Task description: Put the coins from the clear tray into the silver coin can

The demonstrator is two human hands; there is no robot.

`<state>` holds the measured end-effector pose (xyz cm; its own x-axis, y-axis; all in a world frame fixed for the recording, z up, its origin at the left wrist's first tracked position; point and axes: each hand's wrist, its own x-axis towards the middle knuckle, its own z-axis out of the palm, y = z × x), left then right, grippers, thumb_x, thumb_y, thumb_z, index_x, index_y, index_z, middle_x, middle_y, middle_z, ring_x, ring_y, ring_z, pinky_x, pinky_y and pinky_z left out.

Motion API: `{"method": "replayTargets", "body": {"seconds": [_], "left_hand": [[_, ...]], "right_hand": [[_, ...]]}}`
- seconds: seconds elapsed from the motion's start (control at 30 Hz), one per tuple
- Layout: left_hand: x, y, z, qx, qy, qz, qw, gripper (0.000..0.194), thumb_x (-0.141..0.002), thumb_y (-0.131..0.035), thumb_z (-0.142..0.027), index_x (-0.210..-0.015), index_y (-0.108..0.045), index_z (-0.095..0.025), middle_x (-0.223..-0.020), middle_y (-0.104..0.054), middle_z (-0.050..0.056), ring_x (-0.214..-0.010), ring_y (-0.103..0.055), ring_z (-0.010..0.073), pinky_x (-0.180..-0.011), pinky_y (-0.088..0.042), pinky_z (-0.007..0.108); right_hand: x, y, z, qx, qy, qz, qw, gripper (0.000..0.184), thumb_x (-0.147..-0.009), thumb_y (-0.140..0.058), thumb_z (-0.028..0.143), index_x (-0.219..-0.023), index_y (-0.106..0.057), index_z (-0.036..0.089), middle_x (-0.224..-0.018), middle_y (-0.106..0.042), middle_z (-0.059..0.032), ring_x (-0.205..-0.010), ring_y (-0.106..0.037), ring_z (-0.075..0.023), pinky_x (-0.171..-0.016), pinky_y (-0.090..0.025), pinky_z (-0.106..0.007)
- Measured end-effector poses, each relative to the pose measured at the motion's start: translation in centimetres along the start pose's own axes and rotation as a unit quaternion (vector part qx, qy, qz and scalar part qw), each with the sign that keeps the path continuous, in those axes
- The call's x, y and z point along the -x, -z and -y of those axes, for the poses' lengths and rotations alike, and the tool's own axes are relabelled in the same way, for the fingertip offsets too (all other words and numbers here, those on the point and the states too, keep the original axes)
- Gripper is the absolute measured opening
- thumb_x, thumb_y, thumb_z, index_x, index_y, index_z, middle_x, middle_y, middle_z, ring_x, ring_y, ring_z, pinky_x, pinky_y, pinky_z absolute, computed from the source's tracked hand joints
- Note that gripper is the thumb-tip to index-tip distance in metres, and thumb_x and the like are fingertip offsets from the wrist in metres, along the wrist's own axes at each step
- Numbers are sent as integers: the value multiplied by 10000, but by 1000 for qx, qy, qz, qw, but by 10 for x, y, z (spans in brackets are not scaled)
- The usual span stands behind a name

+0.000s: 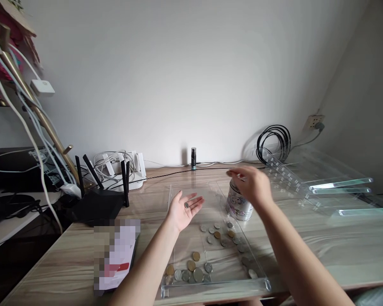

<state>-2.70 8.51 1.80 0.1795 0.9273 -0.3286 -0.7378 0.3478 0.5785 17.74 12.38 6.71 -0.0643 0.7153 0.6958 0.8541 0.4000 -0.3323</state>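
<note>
My left hand [184, 209] lies palm up and open above the far part of a clear acrylic tray [214, 285], with one small coin [186, 205] resting on the palm. My right hand [252, 184] hovers over a patterned tin can [238, 205] that stands on the tray's right side; its fingers are bunched together and blurred, and whether they hold anything is hidden. Several silver and brass coins [191, 269] lie scattered on the tray, more of them [219, 234] near its middle.
A black router [99, 199] with antennas sits at the left, white cables and a power strip [121, 169] behind it. A blurred paper [116, 257] lies front left. Clear acrylic trays [325, 185] lie stacked at the right. A black cable coil [273, 143] and a small bottle [193, 158] stand by the wall.
</note>
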Motion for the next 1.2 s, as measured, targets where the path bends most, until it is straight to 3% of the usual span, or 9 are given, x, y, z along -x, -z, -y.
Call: {"method": "replayTargets", "body": {"seconds": [0.13, 0.27, 0.43, 0.6, 0.7, 0.83, 0.93, 1.03, 1.2], "left_hand": [[2, -2, 0, -21, 3, -6, 1000, 426, -846, -344, -382, -1005, -518, -27, -1002, -585, 228, -932, -588, 255, -754, -473, 310], [3, -2, -1, -24, 3, 4, 1000, 432, -844, -345, -402, -1020, -512, -45, -1018, -583, 220, -961, -574, 258, -772, -466, 325], [5, -2, -2, 8, 1, 62, 998, 533, -809, -352, -518, -1084, -486, -82, -1032, -579, 206, -1012, -539, 260, -795, -447, 345], [8, -3, -3, 18, -7, 126, 992, 617, -792, -330, -570, -1205, -447, -126, -974, -598, 145, -910, -575, 227, -795, -423, 342], [11, -5, -2, 0, 9, 149, 989, 631, -799, -292, -580, -1259, -407, -162, -1039, -580, 129, -918, -567, 207, -818, -401, 324], [12, -8, 2, -24, 10, 169, 985, 601, -800, -307, -573, -1217, -459, -168, -1005, -593, 114, -902, -564, 204, -805, -403, 326], [10, -8, 3, -37, -13, 169, 985, 521, -813, -339, -524, -1133, -515, -152, -988, -595, 125, -913, -557, 224, -777, -420, 355], [5, -5, 0, -25, -134, 78, 988, 353, -830, -378, -381, -1000, -563, -134, -976, -594, 119, -907, -558, 202, -742, -442, 321], [-2, 3, -8, 43, -224, -101, 968, 198, -774, -409, -243, -762, -571, -130, -783, -583, 63, -700, -561, 123, -623, -448, 237]], "right_hand": [[-15, 16, -32, 92, -143, 92, 981, 197, -683, -517, 341, -750, -680, 252, -709, -650, -17, -672, -553, -176, -511, -354, -249], [-13, 15, -39, 94, -155, 125, 976, 194, -670, -519, 329, -753, -681, 260, -735, -653, -15, -685, -555, -186, -505, -358, -257], [4, 3, -9, 27, -2, -39, 999, 240, -772, -465, 300, -882, -655, 203, -871, -638, -56, -845, -539, -177, -683, -410, -266], [39, -34, 42, -105, 256, 137, 951, 222, -812, -448, 270, -949, -612, 207, -869, -622, -42, -742, -541, -128, -637, -419, -221], [53, -51, 59, -93, 301, 142, 938, 226, -834, -399, 214, -905, -611, 180, -820, -619, -57, -734, -532, -137, -630, -407, -230], [47, -43, 56, -59, 265, 110, 956, 243, -827, -387, 205, -827, -629, 180, -752, -617, -49, -671, -519, -126, -587, -379, -220], [25, -15, 31, -14, 136, 40, 990, 233, -796, -422, 252, -818, -648, 202, -775, -625, -39, -687, -524, -126, -565, -361, -216], [2, 11, -5, 92, -65, 1, 994, 213, -726, -479, 314, -700, -660, 204, -757, -627, -44, -669, -522, -158, -515, -330, -242], [-9, 20, -37, 119, -152, 83, 978, 187, -643, -521, 332, -638, -664, 211, -670, -633, -29, -588, -522, -147, -474, -302, -238]]}}
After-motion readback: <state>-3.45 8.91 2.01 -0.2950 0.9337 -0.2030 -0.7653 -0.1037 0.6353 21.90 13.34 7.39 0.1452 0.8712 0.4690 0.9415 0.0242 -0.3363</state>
